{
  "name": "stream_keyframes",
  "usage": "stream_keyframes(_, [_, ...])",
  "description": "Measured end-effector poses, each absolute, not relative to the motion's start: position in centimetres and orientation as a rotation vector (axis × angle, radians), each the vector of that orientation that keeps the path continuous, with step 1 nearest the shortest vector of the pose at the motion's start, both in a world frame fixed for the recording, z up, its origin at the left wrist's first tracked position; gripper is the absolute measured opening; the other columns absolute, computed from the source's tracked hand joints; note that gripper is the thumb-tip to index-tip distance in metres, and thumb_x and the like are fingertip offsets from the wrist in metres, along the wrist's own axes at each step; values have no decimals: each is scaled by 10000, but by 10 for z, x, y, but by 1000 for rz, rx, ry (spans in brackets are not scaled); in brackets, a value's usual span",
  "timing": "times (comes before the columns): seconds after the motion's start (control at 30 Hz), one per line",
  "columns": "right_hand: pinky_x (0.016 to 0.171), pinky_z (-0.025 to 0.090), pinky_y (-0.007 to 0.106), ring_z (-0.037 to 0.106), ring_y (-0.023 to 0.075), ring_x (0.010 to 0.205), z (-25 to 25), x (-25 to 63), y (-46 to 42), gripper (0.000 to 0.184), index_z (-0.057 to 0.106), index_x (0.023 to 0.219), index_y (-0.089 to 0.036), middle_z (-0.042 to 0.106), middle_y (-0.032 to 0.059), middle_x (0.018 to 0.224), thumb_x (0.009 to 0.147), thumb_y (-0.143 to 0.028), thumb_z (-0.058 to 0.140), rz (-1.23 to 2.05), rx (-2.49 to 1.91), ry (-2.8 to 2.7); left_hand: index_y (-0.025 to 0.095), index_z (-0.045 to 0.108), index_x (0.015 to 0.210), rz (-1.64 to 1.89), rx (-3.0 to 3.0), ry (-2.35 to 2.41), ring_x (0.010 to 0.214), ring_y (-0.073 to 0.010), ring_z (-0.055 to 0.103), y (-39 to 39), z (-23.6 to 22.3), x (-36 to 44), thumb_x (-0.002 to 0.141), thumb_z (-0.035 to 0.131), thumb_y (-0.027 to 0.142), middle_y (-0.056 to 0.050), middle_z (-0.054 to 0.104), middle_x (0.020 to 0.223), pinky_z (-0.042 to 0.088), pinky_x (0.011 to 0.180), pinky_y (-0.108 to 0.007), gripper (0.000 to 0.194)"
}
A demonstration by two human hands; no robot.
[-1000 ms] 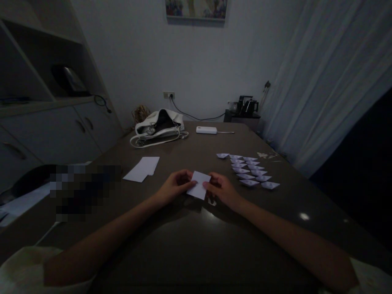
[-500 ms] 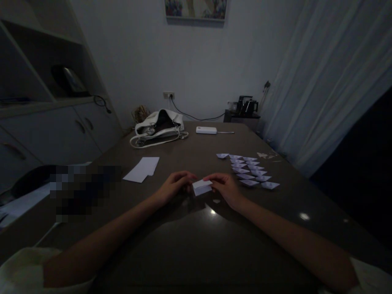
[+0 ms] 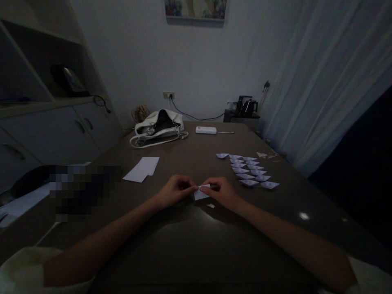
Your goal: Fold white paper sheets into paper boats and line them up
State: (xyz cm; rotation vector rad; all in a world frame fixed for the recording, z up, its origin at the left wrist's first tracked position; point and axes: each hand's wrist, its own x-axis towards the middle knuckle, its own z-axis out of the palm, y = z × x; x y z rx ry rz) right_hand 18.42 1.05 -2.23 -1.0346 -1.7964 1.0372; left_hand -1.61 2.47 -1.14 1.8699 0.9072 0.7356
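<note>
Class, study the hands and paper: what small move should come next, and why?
Probably slide the thumb of the right hand outward along the top of the small white paper, while the left hand steadies it: both hands pinch it there, thumbs close together, apparently at a crease.

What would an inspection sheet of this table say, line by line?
Surface: brown tabletop, glossy, light reflections.
Things: folded paper between the hands; paper boats in rows, right; white sheets, left.
Clutter: white handbag, apparent power bank, pale flecks.
Hands: left hand and right hand both pinch the folded paper.
Cables: short cable at the power bank; black cord plugged into wall socket.
Surroundings: cabinets left, curtain right, framed picture ahead.
</note>
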Motion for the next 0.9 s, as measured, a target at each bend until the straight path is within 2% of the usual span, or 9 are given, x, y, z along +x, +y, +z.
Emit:
stream_keyframes(0.17, [483,316,207,444,93,522,-21,185,8,221,653,662,-139,529,-10,568,758,-336,628,949,-1024,-1904,110,648,784,711,2035,875,620,-111,542,23,-17,-16,842,571,369,-16,612,678,404,567,-200,276])
stream_keyframes(0.4, [510,322,213,424,97,547,-22,187,11,342,578,619,-142,464,-18,572,837,-400,526,960,-966,-1887,121,646,771,747,2161,897,637,-115,539,20,-10,-17,867,544,357,-6,608,674,392,600,-211,274])
stream_keyframes(0.63, [504,298,227,405,105,533,-24,187,12,370,548,563,-154,423,-20,538,835,-404,532,865,-1025,-1876,123,628,785,681,2098,903,635,-121,540,20,-10,-15,889,492,398,-8,607,682,395,586,-208,324])
stream_keyframes(0.73, [509,317,230,435,114,543,-25,187,12,371,571,579,-156,463,-11,553,841,-415,527,893,-1046,-1832,124,631,751,704,2159,931,651,-129,553,20,-6,-16,905,460,382,-15,617,688,401,616,-218,346])
stream_keyframes(0.9, [553,388,233,522,128,596,-22,186,11,279,663,726,-149,597,16,651,798,-409,592,1025,-1026,-1801,129,626,741,721,2172,941,675,-137,568,19,-3,-17,905,455,360,-18,625,698,412,637,-220,331])
